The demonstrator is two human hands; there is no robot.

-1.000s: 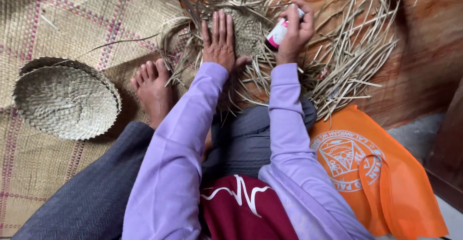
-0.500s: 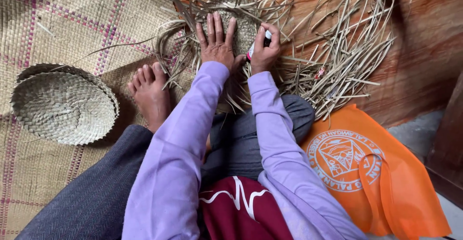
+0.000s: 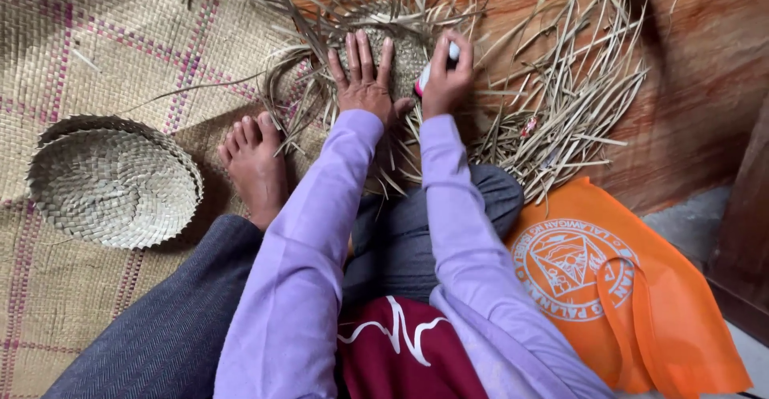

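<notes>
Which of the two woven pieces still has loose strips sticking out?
The one under the left hand: this unfinished woven piece has long strips radiating out. The round woven basket lying apart on the mat has a closed edge.

You sat with both arms stretched forward in lilac sleeves, the forearms running almost side by side away from your body. Your left hand (image 3: pixel 363 78) lay flat, palm down, its fingers (image 3: pixel 358 49) straight, spread a little and pointing away from you, while your right hand (image 3: pixel 445 81) was curled in a loose fist just beside it, knuckles up and thumb tucked toward the left hand. Your bare left foot (image 3: pixel 255 164) rested to the left of the arms, toes pointing forward.
</notes>
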